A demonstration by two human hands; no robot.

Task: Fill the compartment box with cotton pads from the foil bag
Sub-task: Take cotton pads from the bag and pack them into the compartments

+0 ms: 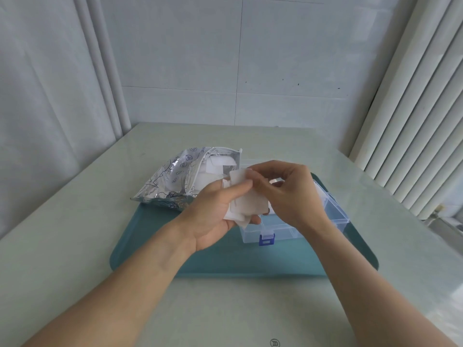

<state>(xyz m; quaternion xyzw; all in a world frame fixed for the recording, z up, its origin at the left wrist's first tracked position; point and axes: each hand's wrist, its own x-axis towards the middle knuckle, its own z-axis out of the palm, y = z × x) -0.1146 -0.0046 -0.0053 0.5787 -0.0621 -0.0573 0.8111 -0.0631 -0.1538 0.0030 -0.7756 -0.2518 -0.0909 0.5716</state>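
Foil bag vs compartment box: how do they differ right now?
The foil bag is crinkled, silver and opaque; the compartment box is rigid, clear plastic with a blue latch. The bag lies left, mouth open, pads showing; the box sits right, partly hidden by hands. Both rest on the teal tray.

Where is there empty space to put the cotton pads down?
The near strip of the teal tray, in front of the box's blue latch, is bare. So is the table left of the tray and foil bag. It is crowded where both hands hold cotton pads above the clear box.
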